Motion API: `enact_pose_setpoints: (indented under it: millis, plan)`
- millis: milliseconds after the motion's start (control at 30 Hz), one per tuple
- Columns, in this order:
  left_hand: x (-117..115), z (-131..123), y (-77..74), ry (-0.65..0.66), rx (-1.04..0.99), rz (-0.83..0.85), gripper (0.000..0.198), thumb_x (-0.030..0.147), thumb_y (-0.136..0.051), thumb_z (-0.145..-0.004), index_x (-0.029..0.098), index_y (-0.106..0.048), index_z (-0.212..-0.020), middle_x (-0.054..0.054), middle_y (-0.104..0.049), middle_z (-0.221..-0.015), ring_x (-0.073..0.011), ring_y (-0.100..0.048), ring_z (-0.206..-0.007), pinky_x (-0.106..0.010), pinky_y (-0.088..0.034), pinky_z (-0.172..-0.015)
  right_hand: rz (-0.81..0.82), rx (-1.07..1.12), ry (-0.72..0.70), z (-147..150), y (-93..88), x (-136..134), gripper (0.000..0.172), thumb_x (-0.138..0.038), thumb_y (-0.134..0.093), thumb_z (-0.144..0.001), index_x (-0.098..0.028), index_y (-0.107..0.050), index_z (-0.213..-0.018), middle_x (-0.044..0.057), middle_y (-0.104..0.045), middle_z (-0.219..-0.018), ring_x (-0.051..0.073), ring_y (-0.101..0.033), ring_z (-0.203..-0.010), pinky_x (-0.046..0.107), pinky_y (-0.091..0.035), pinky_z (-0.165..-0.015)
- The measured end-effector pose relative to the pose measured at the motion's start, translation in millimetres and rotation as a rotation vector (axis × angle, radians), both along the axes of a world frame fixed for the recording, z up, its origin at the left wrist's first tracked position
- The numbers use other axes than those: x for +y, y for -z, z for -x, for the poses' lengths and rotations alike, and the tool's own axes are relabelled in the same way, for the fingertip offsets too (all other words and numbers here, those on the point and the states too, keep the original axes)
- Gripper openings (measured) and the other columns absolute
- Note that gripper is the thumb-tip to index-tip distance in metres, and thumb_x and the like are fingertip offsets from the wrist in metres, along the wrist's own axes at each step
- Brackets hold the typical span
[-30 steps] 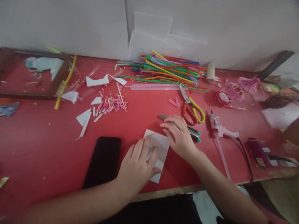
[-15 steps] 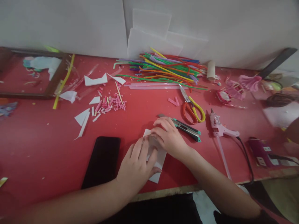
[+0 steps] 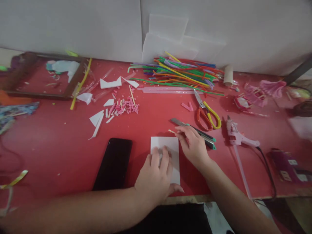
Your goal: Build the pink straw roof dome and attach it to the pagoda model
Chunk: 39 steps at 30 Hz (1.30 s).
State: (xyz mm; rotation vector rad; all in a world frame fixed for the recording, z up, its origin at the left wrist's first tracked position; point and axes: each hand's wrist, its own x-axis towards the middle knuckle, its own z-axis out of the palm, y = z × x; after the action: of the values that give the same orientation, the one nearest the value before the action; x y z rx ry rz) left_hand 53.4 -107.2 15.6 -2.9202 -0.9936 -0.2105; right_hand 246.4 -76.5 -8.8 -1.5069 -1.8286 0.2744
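Observation:
My left hand (image 3: 156, 172) lies with fingers spread on a white rectangular piece of card or foam (image 3: 164, 142), pressing it against the red table. Just right of the card, my right hand (image 3: 192, 146) pinches a short pale wooden stick (image 3: 172, 131) between thumb and fingers. A utility knife (image 3: 202, 132) with green ends lies behind the right hand, partly covered by it. Scissors (image 3: 207, 117) with one red and one yellow handle rest beyond the knife. To the left of my left hand is a black phone (image 3: 113, 164).
Pipe cleaners (image 3: 180, 73) are heaped at the back by the wall. Pink and white scraps (image 3: 125, 106) lie left of centre. A pink glue gun (image 3: 237, 135) with a cord stands at right, near a purple box (image 3: 287, 164). A brown frame (image 3: 41, 96) sits at far left.
My right hand has lifted off the white card and moved right, now showing the wooden stick. The card has turned straighter under my left hand. The view has shifted left.

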Motion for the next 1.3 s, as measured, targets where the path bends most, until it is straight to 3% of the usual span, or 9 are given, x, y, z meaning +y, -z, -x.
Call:
enact_pose_setpoints:
  millis: [200,300,433,533,667,767,967,1100,1300]
  plan:
    - [-8,-14,-4.0,-0.061,0.114,-0.037,0.086,0.07,-0.068,-0.075,0.0,-0.066,-0.126,-0.022,-0.069,-0.122,-0.0327,-0.064,-0.088,-0.04,-0.056,-0.062,0.056,-0.041,-0.043,3,6.6,-16,0.019,-0.015,-0.048,-0.097,-0.022,-0.066,-0.099,0.006,-0.066,-0.093,0.021,-0.063,-0.09,0.037,-0.053,-0.083]
    - [-1,-14,-5.7,-0.007,0.137,-0.031,0.087,0.07,-0.07,-0.073,-0.001,-0.067,-0.124,-0.022,-0.07,-0.117,-0.0314,-0.064,-0.089,-0.042,-0.057,-0.074,0.061,-0.064,-0.055,6,10.1,-22,0.02,-0.012,-0.048,-0.096,-0.02,-0.066,-0.097,0.007,-0.066,-0.093,0.021,-0.06,-0.089,0.038,-0.053,-0.081]
    - [19,-2,-13.4,0.08,0.096,0.102,0.094,0.082,-0.064,-0.067,0.004,-0.071,-0.12,-0.02,-0.067,-0.121,-0.0461,-0.055,-0.118,-0.055,-0.049,-0.098,0.05,-0.067,-0.067,8,11.9,-23,0.021,-0.012,-0.049,-0.095,-0.02,-0.068,-0.099,0.007,-0.066,-0.092,0.021,-0.059,-0.086,0.037,-0.052,-0.079]
    - [34,11,-20.6,0.107,0.12,0.267,0.105,0.083,-0.071,-0.056,0.011,-0.063,-0.133,-0.017,-0.062,-0.13,-0.0547,-0.041,-0.132,-0.064,-0.042,-0.104,0.036,-0.064,-0.056,9,11.5,-20,0.019,-0.013,-0.05,-0.095,-0.019,-0.068,-0.099,0.007,-0.067,-0.092,0.021,-0.06,-0.087,0.038,-0.053,-0.08]
    - [37,22,-20.5,0.134,0.165,0.303,0.106,0.07,-0.082,-0.056,0.016,-0.053,-0.143,-0.016,-0.054,-0.144,-0.0498,-0.039,-0.136,-0.059,-0.048,-0.1,0.023,-0.054,-0.046,10,10.1,-15,0.016,-0.015,-0.054,-0.094,-0.02,-0.069,-0.098,0.006,-0.068,-0.09,0.021,-0.062,-0.088,0.038,-0.053,-0.08]
    - [28,21,-11.5,0.071,0.161,0.219,0.093,0.074,-0.074,-0.064,0.019,-0.06,-0.137,-0.014,-0.055,-0.143,-0.0472,-0.046,-0.128,-0.057,-0.053,-0.091,0.024,-0.043,-0.039,11,9.4,-14,0.016,-0.015,-0.055,-0.094,-0.021,-0.069,-0.098,0.006,-0.068,-0.09,0.02,-0.062,-0.088,0.037,-0.053,-0.08]
    - [12,5,-2.6,0.012,0.087,0.064,0.094,0.082,-0.069,-0.058,0.015,-0.069,-0.124,-0.015,-0.061,-0.131,-0.0402,-0.058,-0.104,-0.047,-0.056,-0.071,0.033,-0.033,-0.049,10,9.4,-15,0.015,-0.014,-0.057,-0.093,-0.02,-0.07,-0.098,0.006,-0.066,-0.09,0.02,-0.059,-0.088,0.036,-0.052,-0.082]
    - [14,-1,-5.9,-0.01,0.026,-0.012,0.07,0.06,-0.08,-0.068,0.01,-0.072,-0.117,-0.015,-0.066,-0.119,-0.0347,-0.06,-0.093,-0.042,-0.055,-0.063,0.021,-0.083,-0.049,11,7.2,-15,0.018,-0.014,-0.053,-0.095,-0.02,-0.07,-0.097,0.006,-0.067,-0.092,0.021,-0.057,-0.09,0.038,-0.052,-0.082]
    - [15,-1,4.2,0.049,-0.113,-0.049,0.039,0.032,-0.072,-0.084,0.002,-0.071,-0.109,-0.017,-0.071,-0.104,-0.0277,-0.062,-0.091,-0.037,-0.058,-0.074,0.018,-0.169,-0.041,15,3.8,-18,0.022,-0.011,-0.051,-0.094,-0.02,-0.07,-0.097,0.007,-0.067,-0.094,0.022,-0.055,-0.09,0.038,-0.052,-0.082]
